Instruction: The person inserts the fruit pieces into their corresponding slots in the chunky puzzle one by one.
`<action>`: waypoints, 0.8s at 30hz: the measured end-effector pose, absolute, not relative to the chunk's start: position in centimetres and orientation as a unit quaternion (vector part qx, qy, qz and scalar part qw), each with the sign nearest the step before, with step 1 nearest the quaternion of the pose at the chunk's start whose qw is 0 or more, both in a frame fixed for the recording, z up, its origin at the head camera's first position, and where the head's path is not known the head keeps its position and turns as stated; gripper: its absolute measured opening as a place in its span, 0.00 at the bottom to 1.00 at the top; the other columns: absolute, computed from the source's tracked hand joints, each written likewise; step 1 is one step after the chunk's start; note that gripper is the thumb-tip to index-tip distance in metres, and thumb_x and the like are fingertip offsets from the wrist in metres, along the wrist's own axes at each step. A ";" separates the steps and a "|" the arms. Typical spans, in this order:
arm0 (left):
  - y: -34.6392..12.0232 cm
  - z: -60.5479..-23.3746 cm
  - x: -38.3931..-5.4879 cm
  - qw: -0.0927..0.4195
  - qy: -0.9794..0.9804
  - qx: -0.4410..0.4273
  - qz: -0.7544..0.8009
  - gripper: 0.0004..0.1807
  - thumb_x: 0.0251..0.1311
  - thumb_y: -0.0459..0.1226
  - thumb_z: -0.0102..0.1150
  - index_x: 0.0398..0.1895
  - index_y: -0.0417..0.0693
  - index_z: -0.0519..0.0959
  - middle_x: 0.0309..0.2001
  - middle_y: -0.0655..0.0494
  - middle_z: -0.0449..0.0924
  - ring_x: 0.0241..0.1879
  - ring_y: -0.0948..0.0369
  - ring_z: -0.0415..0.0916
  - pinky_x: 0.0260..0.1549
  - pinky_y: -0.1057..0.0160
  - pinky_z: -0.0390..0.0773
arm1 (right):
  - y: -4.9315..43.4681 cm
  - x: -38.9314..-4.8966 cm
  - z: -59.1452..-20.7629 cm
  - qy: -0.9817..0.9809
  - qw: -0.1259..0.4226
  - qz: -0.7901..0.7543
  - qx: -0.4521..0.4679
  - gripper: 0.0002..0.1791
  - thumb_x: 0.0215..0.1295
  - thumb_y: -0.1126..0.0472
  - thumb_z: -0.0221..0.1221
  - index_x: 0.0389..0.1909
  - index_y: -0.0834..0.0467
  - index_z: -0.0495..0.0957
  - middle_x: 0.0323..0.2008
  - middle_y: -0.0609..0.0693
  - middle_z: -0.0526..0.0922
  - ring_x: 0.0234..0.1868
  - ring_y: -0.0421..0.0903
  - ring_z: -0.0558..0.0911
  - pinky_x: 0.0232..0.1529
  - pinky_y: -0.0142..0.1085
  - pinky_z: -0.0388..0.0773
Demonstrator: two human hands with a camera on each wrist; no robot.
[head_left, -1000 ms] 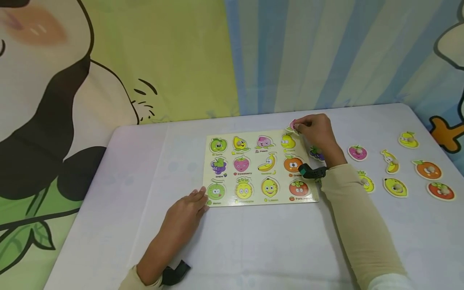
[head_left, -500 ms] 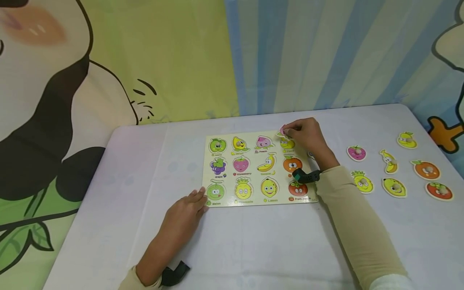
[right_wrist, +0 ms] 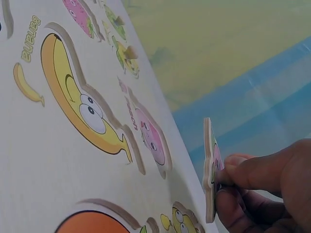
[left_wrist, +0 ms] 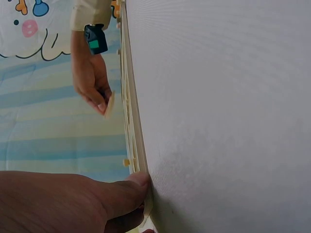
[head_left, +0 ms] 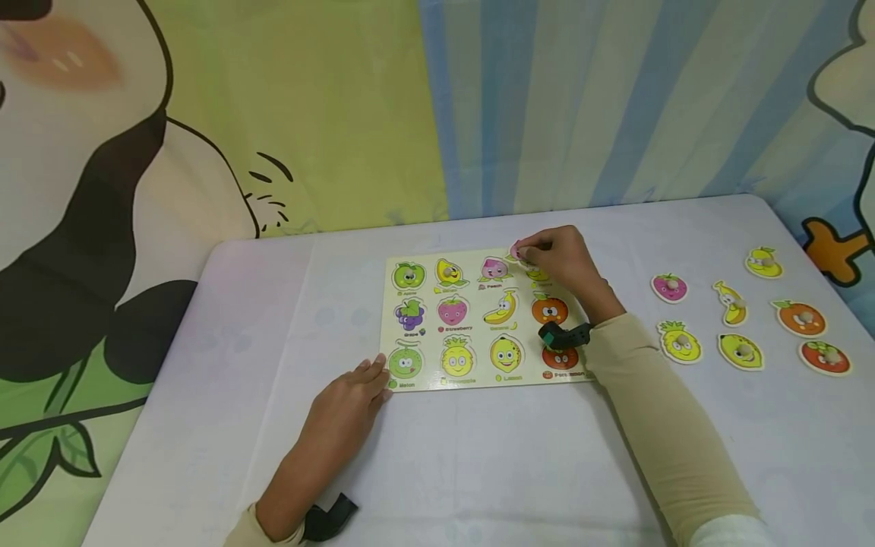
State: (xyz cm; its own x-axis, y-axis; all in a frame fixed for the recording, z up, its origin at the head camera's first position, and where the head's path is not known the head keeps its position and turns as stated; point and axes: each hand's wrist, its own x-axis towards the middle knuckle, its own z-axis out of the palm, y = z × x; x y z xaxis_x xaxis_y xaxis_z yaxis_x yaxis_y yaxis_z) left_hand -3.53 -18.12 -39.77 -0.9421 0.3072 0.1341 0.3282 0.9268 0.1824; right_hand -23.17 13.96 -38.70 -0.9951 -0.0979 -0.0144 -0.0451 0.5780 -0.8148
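Observation:
My right hand pinches a pink peach puzzle piece with green leaves, thumb and fingers at its face. The right wrist view shows this piece upright on edge, apart from the board, with the board's peach recess to its left. A cream fruit puzzle board lies on the table, printed with rows of fruit faces. My left hand rests at the board's near left corner, fingers extended. In the left wrist view its thumb presses the board's edge. Knobbed apple and yellow fruit pieces sit in their recesses.
Loose knobbed pieces lie right of the board: strawberry, banana, pineapple, lemon, orange, red persimmon and a yellow pear-like piece. Printed cloth hangs behind the white table.
My right hand has moved left along the board's far edge with the peach piece, from above the top right corner toward the peach recess. My left hand stays at its corner.

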 end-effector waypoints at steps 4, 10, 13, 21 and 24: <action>-18.1 -39.8 -3.5 0.050 -0.980 -0.162 -0.102 0.23 0.46 0.29 0.76 0.49 0.37 0.83 0.56 0.45 0.78 0.55 0.48 0.77 0.51 0.52 0.78 | 13.5 -23.2 -38.8 0.889 0.038 -0.454 -0.048 0.09 0.68 0.63 0.60 0.43 0.62 0.86 0.43 0.56 0.85 0.41 0.49 0.79 0.40 0.40 0.76; -18.2 -39.9 -3.4 0.048 -0.981 -0.160 -0.096 0.23 0.46 0.30 0.75 0.49 0.37 0.83 0.56 0.45 0.78 0.55 0.48 0.77 0.51 0.51 0.78 | 12.6 -23.3 -38.8 0.889 0.049 -0.451 -0.055 0.09 0.68 0.64 0.59 0.43 0.62 0.86 0.44 0.56 0.84 0.42 0.50 0.78 0.40 0.40 0.75; -18.2 -39.9 -3.4 0.046 -0.982 -0.158 -0.095 0.23 0.46 0.30 0.75 0.49 0.37 0.83 0.56 0.46 0.78 0.55 0.49 0.77 0.51 0.51 0.78 | 12.3 -23.3 -38.8 0.886 0.062 -0.457 -0.049 0.09 0.69 0.63 0.59 0.43 0.61 0.86 0.43 0.55 0.83 0.42 0.49 0.78 0.39 0.40 0.75; -18.1 -40.0 -3.4 0.046 -0.981 -0.161 -0.098 0.23 0.46 0.30 0.75 0.49 0.37 0.83 0.56 0.45 0.78 0.55 0.49 0.77 0.51 0.51 0.79 | 11.5 -23.1 -39.1 0.885 0.077 -0.454 -0.069 0.09 0.69 0.62 0.60 0.43 0.61 0.86 0.44 0.55 0.83 0.42 0.50 0.77 0.40 0.40 0.74; -18.2 -40.0 -3.4 0.047 -0.981 -0.162 -0.098 0.23 0.46 0.30 0.75 0.49 0.37 0.83 0.56 0.46 0.78 0.55 0.49 0.77 0.50 0.52 0.79 | 11.2 -23.0 -39.3 0.885 0.078 -0.452 -0.079 0.09 0.69 0.62 0.60 0.42 0.61 0.86 0.45 0.55 0.83 0.42 0.50 0.78 0.40 0.40 0.75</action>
State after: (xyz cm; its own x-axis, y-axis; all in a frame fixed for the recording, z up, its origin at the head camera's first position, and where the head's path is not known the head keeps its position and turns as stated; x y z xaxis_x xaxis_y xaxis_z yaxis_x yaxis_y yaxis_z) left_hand -3.35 -18.15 -40.01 -0.9431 0.3082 0.1246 0.3268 0.9283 0.1775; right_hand -23.04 11.21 -39.26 -0.9755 -0.2098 -0.0664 -0.0691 0.5785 -0.8127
